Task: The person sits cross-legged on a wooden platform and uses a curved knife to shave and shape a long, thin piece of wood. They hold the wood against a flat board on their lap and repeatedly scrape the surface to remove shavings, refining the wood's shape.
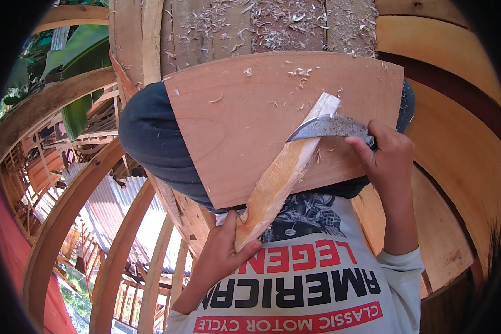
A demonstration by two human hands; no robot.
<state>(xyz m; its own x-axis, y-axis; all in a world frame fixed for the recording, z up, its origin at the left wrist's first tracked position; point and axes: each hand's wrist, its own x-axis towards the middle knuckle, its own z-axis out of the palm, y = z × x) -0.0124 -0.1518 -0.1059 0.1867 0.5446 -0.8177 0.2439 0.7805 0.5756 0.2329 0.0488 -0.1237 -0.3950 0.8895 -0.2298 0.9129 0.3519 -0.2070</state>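
Note:
My left hand (228,246) is closed round the near end of a pale piece of wood (280,172), which slants away to the right. In my right hand (389,153) is a curved knife (331,127) with a worn grey blade and a dark handle. The blade lies across the wood near its far end, where the surface looks white and freshly cut; a small curl sits by the blade. Beneath them a flat brown board (222,133) rests across my lap, with a few shavings on it.
Many wood shavings (286,28) cover the planks beyond the board. Curved wooden slats (117,250) rise at the left, with gaps showing corrugated metal sheets (108,209) below. Wide wooden planks (456,150) curve round on the right. Large green leaves (83,55) hang at far left.

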